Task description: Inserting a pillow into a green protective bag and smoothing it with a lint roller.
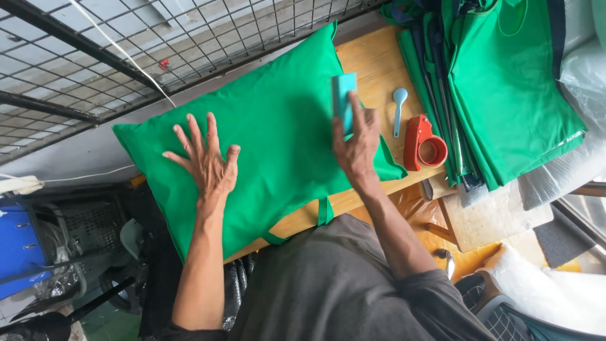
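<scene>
While the left hand (205, 161) lies spread flat on the green bag (271, 126), the right hand (356, 145) pinches a teal block (343, 95); both press down.

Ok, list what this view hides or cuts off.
- Head view: wooden table top, mostly covered by the green bag.
- Teal block: lower end hidden by the right hand.
- Stacked green bags: cut off by the top edge.
- Fabric beneath the flat left hand.

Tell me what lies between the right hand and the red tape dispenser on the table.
In the head view, between the right hand and the red tape dispenser lies a light blue plastic spoon on bare wooden table.
</scene>
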